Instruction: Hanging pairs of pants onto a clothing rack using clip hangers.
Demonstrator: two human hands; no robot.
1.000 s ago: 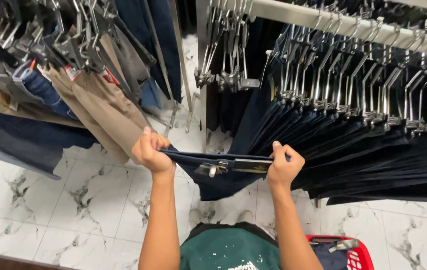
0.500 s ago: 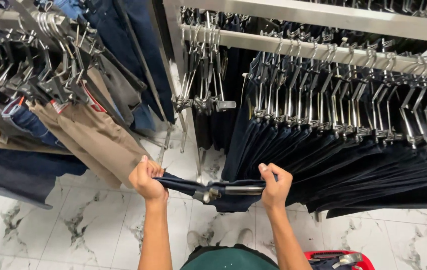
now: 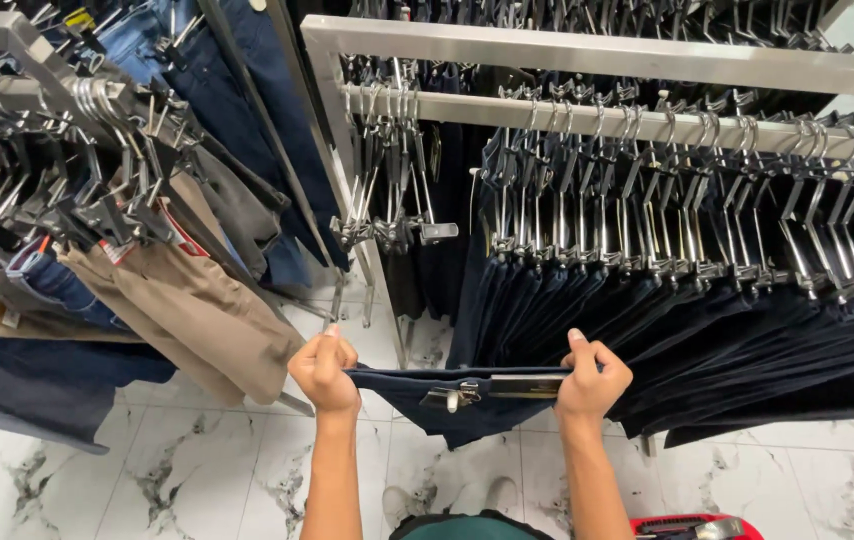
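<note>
A pair of dark navy trousers (image 3: 457, 400) stretches flat between both hands at waist height, its metal clip hanger (image 3: 492, 388) lying across the waistband. The left hand (image 3: 324, 370) pinches one end in a closed grip; the right hand (image 3: 594, 378) clenches the other. Just behind hangs a row of navy trousers (image 3: 707, 330) on a steel rail (image 3: 647, 120); tan trousers (image 3: 197, 310) hang to the left above the marble floor (image 3: 147, 480).

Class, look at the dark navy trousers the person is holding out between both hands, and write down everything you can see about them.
The dark navy trousers look like smooth woven cloth. Their waistband is stretched flat and level between the left hand and the right hand, each pinching one end. A metal clasp and a dark label sit at the waistband's middle. The rest sags in a fold below, above the white marble floor.
</note>
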